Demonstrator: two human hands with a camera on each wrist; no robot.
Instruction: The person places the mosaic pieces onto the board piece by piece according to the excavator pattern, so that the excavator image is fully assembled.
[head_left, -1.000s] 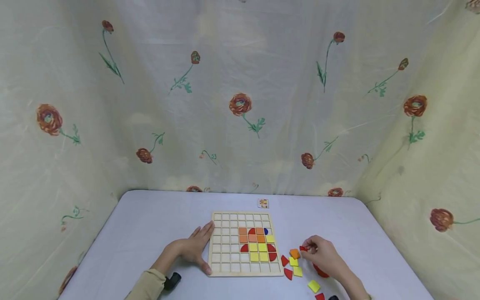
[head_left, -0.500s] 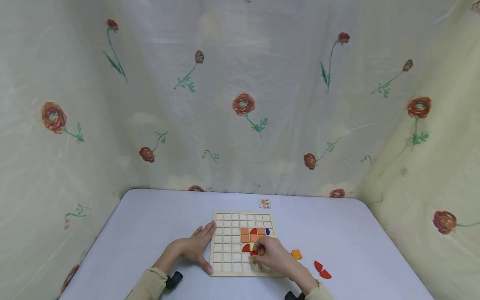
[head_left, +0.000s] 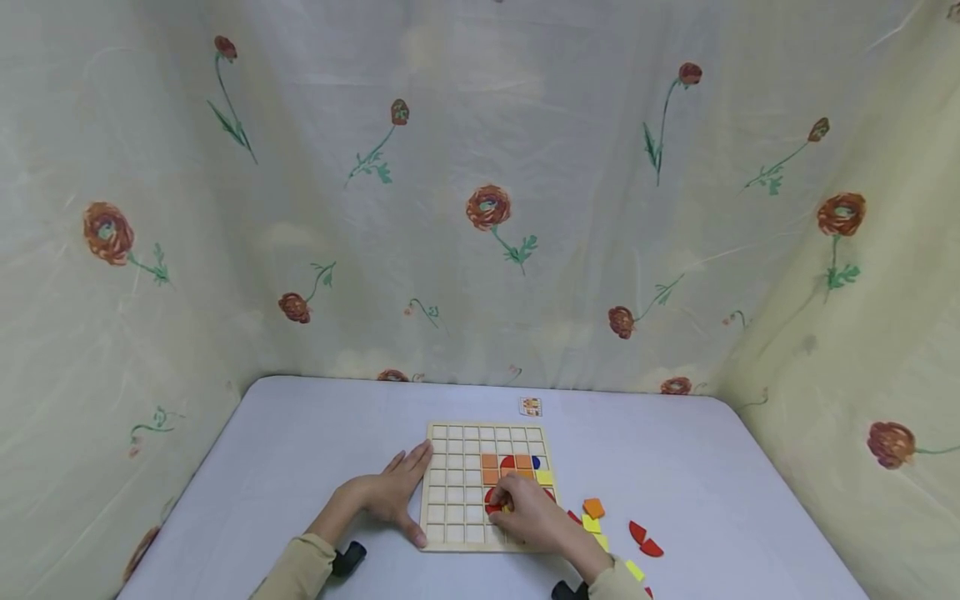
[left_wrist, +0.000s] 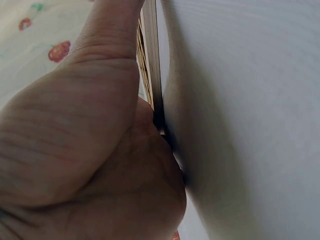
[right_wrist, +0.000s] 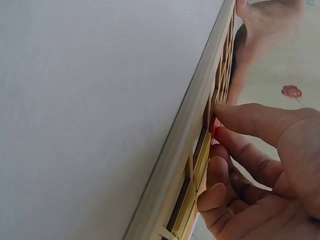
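A wooden grid board (head_left: 450, 479) lies on the pale table, with orange, yellow, red and blue tiles in its right half. My left hand (head_left: 390, 493) lies flat on the table, its fingers and thumb (left_wrist: 107, 45) against the board's left edge (left_wrist: 150, 60). My right hand (head_left: 519, 510) is over the board's lower middle. It pinches a small red piece (head_left: 492, 502) between thumb and fingers and holds it at a grid cell. The right wrist view shows the red piece (right_wrist: 214, 131) against the board's frame (right_wrist: 192, 135). The hand hides the cells beneath it.
Loose tiles lie on the table right of the board: an orange square (head_left: 593, 507), a yellow square (head_left: 590, 524) and two red curved pieces (head_left: 643, 540). A small picture card (head_left: 529, 406) sits behind the board. Flowered cloth walls surround the table (head_left: 300, 450).
My right hand has carried a red piece from the loose tiles at the right onto the board's lower middle. The left hand has stayed at the board's edge.
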